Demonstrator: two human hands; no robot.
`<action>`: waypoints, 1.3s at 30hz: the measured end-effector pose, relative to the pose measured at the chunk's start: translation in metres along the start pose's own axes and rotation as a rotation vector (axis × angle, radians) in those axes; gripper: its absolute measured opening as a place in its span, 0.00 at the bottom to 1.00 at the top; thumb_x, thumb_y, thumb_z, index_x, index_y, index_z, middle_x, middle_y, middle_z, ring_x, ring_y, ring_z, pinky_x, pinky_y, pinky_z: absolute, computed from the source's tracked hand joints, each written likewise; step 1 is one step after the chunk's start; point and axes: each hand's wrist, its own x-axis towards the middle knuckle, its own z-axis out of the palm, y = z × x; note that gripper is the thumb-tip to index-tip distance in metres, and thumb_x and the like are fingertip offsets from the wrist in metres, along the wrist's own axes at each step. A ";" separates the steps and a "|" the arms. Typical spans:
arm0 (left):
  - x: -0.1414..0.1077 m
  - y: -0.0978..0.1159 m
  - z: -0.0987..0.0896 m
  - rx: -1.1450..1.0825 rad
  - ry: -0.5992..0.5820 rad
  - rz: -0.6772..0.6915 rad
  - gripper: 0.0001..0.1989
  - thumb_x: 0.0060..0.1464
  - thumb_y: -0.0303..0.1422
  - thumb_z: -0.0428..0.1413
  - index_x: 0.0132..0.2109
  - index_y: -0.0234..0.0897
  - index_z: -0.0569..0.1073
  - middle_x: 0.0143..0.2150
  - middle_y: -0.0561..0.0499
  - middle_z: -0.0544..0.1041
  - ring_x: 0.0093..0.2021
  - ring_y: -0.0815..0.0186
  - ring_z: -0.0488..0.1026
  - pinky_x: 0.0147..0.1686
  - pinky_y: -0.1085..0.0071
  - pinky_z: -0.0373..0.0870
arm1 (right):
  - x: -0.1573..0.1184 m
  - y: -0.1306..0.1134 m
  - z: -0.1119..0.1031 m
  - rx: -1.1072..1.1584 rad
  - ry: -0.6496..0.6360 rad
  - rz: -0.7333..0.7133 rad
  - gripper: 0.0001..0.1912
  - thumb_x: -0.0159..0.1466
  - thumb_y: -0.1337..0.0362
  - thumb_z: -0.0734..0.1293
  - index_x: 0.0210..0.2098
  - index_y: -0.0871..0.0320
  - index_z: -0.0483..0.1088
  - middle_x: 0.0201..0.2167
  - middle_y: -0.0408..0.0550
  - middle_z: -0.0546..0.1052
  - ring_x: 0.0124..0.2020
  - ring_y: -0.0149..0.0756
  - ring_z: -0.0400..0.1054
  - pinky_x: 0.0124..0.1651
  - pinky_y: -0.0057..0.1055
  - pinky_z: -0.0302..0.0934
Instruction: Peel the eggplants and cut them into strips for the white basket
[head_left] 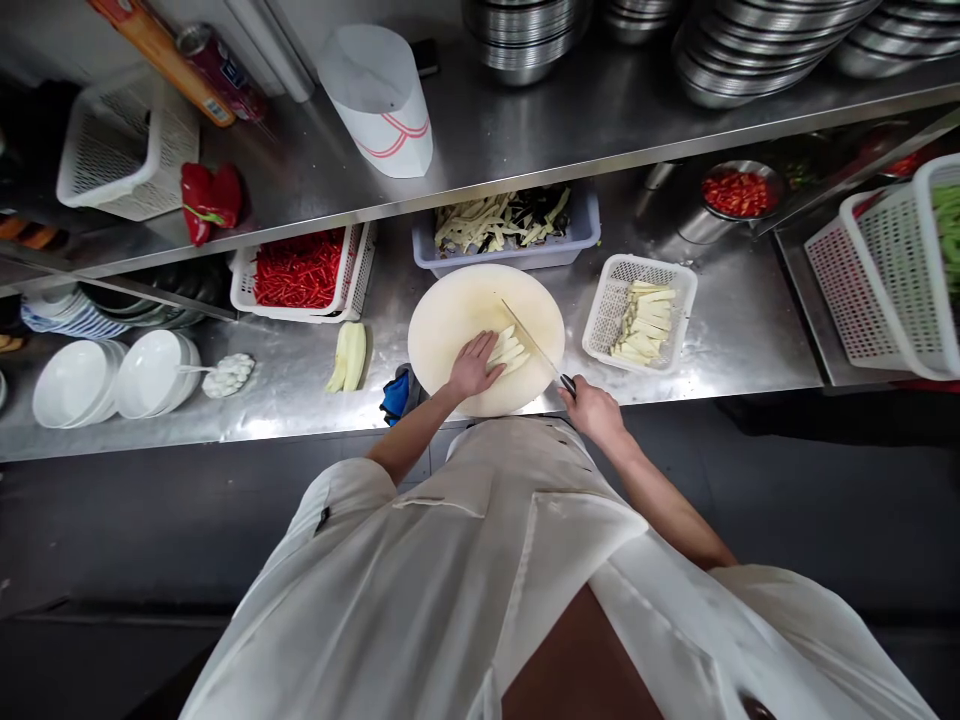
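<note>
A round cream cutting board point(442, 310) lies on the steel counter in front of me. On it are pale cut strips point(513, 354), partly covered by my left hand point(475, 365), whose fingers rest over their left side. My right hand point(594, 408) is wrapped round the black handle of a knife point(534, 342); the blade lies slantwise over the board, just right of the strips. White basket point(682, 335) to the right holds more pale strips. Peeled pale vegetable pieces point(349, 357) sit on the counter left of the board.
Behind the board is a grey-blue tub point(510, 260) of peelings. Red strips fill a basket point(295, 310) at left, near white bowls point(154, 373). A blue cloth point(396, 396) touches the board's left side. Above runs a steel shelf point(480, 150) with metal bowls point(525, 35).
</note>
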 end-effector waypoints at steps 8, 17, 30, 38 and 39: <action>0.005 -0.012 0.001 -0.032 -0.038 0.118 0.36 0.74 0.50 0.47 0.79 0.35 0.60 0.80 0.41 0.62 0.81 0.53 0.56 0.80 0.51 0.54 | -0.003 0.010 -0.003 0.016 -0.011 -0.033 0.23 0.81 0.48 0.57 0.60 0.58 0.69 0.45 0.61 0.84 0.46 0.52 0.80 0.43 0.35 0.60; -0.011 -0.011 0.005 -0.141 0.046 0.062 0.31 0.74 0.47 0.49 0.76 0.37 0.65 0.76 0.38 0.67 0.77 0.52 0.64 0.76 0.44 0.65 | 0.013 -0.012 -0.006 0.057 -0.052 -0.053 0.21 0.81 0.51 0.58 0.59 0.60 0.69 0.48 0.64 0.84 0.49 0.53 0.80 0.44 0.36 0.61; -0.025 -0.020 0.006 -0.195 0.114 0.042 0.24 0.73 0.44 0.51 0.68 0.35 0.73 0.71 0.39 0.73 0.72 0.54 0.69 0.73 0.49 0.69 | 0.016 -0.007 -0.004 0.070 -0.103 -0.092 0.22 0.80 0.49 0.57 0.59 0.59 0.70 0.49 0.64 0.84 0.49 0.52 0.79 0.45 0.35 0.61; -0.019 -0.019 0.004 -0.206 0.077 0.030 0.24 0.72 0.44 0.52 0.68 0.38 0.73 0.71 0.38 0.73 0.72 0.52 0.69 0.73 0.46 0.69 | 0.080 -0.047 -0.020 0.081 -0.069 -0.164 0.22 0.80 0.51 0.57 0.59 0.61 0.70 0.54 0.67 0.82 0.54 0.55 0.78 0.50 0.37 0.64; -0.020 -0.019 0.003 -0.215 0.081 0.028 0.24 0.72 0.44 0.52 0.68 0.38 0.73 0.70 0.38 0.73 0.72 0.52 0.69 0.73 0.47 0.69 | 0.088 -0.050 -0.026 0.071 -0.038 -0.179 0.22 0.80 0.51 0.58 0.60 0.61 0.70 0.54 0.67 0.82 0.55 0.55 0.77 0.51 0.37 0.64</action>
